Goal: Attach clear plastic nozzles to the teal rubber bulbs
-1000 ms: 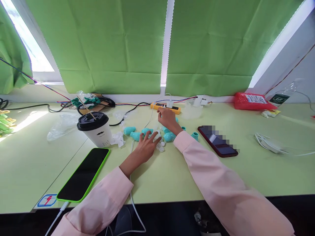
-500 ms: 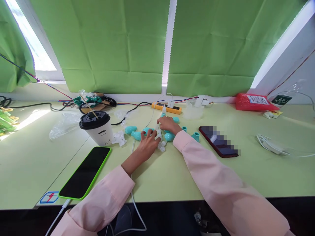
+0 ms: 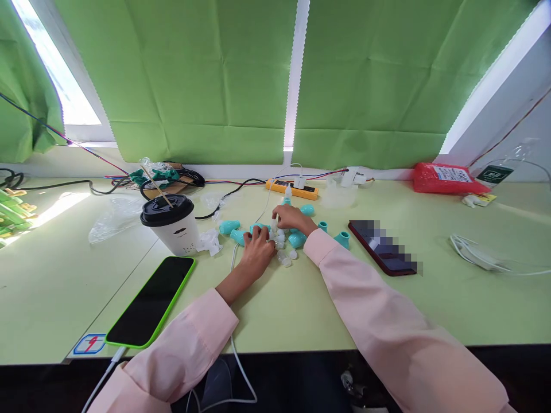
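Note:
A loose pile of small translucent white plastic pieces (image 3: 280, 238) lies between my two hands. My left hand (image 3: 258, 252) rests palm down at the pile's left side, fingers bent and a little apart, close to a turquoise bulb-shaped piece (image 3: 237, 237). Reaching over from the right, my right hand (image 3: 290, 218) bends its fingers down onto the far side of the pile; its fingertips are partly hidden. Neither hand visibly lifts anything. Several more turquoise pieces lie around, among them one upright piece (image 3: 342, 239) and one with a clear pointed tip (image 3: 287, 194).
A lidded paper cup (image 3: 181, 232) with a stick stands left, by crumpled tissue (image 3: 210, 242). A green-cased phone (image 3: 150, 301) and a dark red phone (image 3: 381, 246) flank the hands. Behind lie a yellow power strip (image 3: 275, 186) and a red package (image 3: 447, 179). A white cable (image 3: 233, 264) passes below my left forearm.
My left hand's fingers have drawn closer together over the pile. My right hand has shifted slightly left. Some translucent pieces have spread, one toward the right below my right hand.

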A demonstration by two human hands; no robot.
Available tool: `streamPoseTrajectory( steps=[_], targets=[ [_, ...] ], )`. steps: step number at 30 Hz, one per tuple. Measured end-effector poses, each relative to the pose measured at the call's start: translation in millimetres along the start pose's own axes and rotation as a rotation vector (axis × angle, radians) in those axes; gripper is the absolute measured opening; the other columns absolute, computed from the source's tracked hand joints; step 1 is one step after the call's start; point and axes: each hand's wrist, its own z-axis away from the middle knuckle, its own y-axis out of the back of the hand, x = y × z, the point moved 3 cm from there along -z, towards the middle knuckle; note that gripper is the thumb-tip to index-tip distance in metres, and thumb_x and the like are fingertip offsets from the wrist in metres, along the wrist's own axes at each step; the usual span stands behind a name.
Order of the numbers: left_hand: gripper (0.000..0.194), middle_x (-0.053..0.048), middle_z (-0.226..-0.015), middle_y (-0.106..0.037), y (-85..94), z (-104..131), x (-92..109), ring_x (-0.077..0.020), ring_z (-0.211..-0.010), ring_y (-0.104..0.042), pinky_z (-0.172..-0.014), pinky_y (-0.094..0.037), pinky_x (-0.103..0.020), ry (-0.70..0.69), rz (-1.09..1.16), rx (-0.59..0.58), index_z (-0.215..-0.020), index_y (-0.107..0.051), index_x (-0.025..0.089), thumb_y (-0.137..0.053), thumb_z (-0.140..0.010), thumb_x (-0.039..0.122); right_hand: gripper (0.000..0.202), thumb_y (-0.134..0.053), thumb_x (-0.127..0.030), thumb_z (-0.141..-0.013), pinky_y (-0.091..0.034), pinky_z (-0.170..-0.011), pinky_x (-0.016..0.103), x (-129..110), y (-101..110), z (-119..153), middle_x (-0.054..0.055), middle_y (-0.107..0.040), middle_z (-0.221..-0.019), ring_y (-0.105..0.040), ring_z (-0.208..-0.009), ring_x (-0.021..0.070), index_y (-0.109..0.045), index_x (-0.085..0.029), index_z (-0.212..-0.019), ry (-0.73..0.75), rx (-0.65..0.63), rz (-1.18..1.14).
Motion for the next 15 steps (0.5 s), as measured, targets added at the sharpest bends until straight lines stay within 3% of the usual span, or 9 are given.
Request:
streamPoseTrajectory(
  steps=[6, 11, 15],
  targets=[
    [0.021, -0.012, -0.09, -0.046, -6.4, -1.6, 0.7, -0.0269, -0.092, -0.033, -0.067, -0.03, -0.039, 0.057, -0.013, -0.022, -0.076, -0.061, 0.015, -0.04, -0.078, 0.021, 0.031, -0.05, -0.006, -0.06, -0.034, -0.06, 0.02, -2.6, 8.1, 5.9, 0.0, -0.06, -0.078, -0.052, -0.076, 0.0139, -0.056, -0.019, -0.087, 0.051, 0.073, -0.092],
    [0.019, -0.012, -0.093, -0.05, 0.9, -2.9, 1.1, -0.0259, -0.095, -0.035, -0.07, -0.031, -0.039, 0.016, 0.023, 0.01, -0.077, -0.059, 0.014, -0.04, -0.077, 0.015, 0.029, -0.048, -0.006, -0.062, -0.034, -0.063, 0.023, -8.7, 18.0, 22.5, 0.003, -0.059, -0.076, -0.051, -0.073, 0.015, -0.055, -0.015, -0.088, 0.039, 0.191, -0.144],
    [0.017, -0.009, -0.078, -0.057, 10.0, -6.0, -1.2, -0.0222, -0.09, -0.044, -0.071, -0.035, -0.036, -0.01, 0.253, 0.05, -0.073, -0.057, 0.014, -0.04, -0.074, 0.011, 0.03, -0.048, -0.007, -0.064, -0.036, -0.065, 0.024, -17.8, 25.8, 41.2, 0.002, -0.058, -0.072, -0.051, -0.072, 0.0143, -0.053, -0.015, -0.092, 0.052, 0.263, -0.206]
  ],
)
